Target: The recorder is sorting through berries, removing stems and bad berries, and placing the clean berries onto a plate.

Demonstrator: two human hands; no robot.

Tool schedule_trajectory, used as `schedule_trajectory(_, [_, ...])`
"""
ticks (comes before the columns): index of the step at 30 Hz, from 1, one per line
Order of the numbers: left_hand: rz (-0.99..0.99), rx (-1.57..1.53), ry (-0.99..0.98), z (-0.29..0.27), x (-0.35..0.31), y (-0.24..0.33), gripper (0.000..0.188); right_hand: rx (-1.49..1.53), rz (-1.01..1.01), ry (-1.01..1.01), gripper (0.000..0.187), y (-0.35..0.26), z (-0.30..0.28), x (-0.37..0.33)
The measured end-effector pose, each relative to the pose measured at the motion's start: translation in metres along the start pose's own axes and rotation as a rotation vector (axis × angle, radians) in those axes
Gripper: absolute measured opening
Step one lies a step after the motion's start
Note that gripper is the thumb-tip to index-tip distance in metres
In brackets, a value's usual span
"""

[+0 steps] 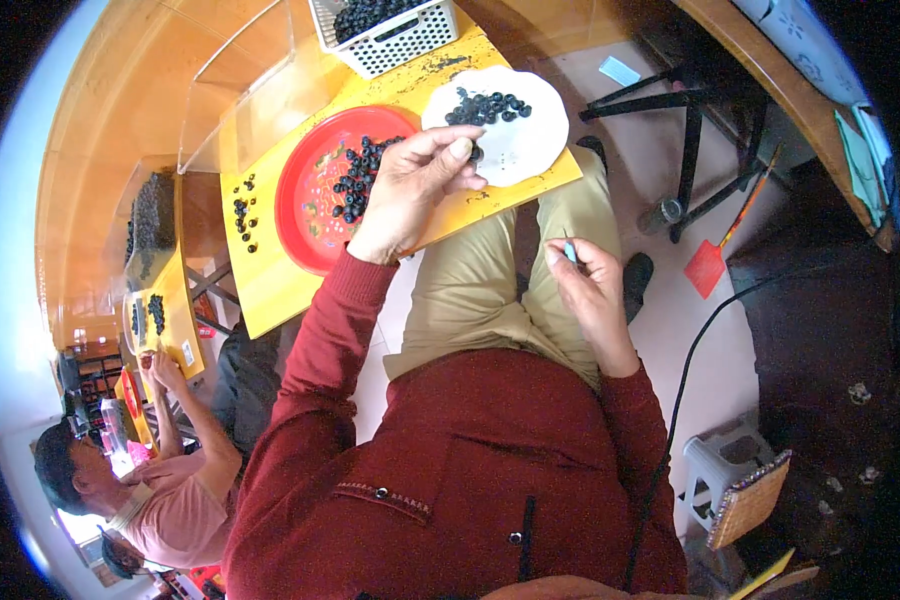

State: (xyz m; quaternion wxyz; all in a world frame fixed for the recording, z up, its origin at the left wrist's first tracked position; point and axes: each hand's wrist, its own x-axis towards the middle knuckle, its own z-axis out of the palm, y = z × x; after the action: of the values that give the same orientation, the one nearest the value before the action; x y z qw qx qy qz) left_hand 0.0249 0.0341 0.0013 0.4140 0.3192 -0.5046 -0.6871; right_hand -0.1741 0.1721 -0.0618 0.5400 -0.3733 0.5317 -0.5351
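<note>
My left hand (417,185) hovers over the gap between the red tray and the white plate, thumb and fingers pinched. A small dark round bead (476,154) shows at its fingertips, partly covered. Above my right thigh, my right hand (592,290) is closed on a small thin tool with a light blue handle (570,251); a fine tip sticks up from it. Dark beads (354,185) lie in the round red tray (295,200), which has a printed pattern. More dark beads (490,106) sit on the scalloped white plate (545,135), with dark crumbs beside them.
A white perforated basket (410,45) of dark beads stands at the yellow board's (260,300) far edge. Loose beads (240,215) lie on its left. A co-worker (185,500) sits at left. A black cable (685,390), grey stool (720,460) and red fly swatter (706,268) are at right.
</note>
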Motion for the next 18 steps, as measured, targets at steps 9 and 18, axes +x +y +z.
schedule_trajectory(9, [-0.075,-0.472,0.007,-0.007,-0.034,-0.013,0.016,-0.215,-0.223,-0.011,0.021,-0.044,0.049,0.024])
schedule_trajectory(18, [-0.121,-0.735,0.019,-0.018,-0.055,-0.026,0.017,-0.36,-0.528,-0.076,0.029,-0.053,0.084,0.04])
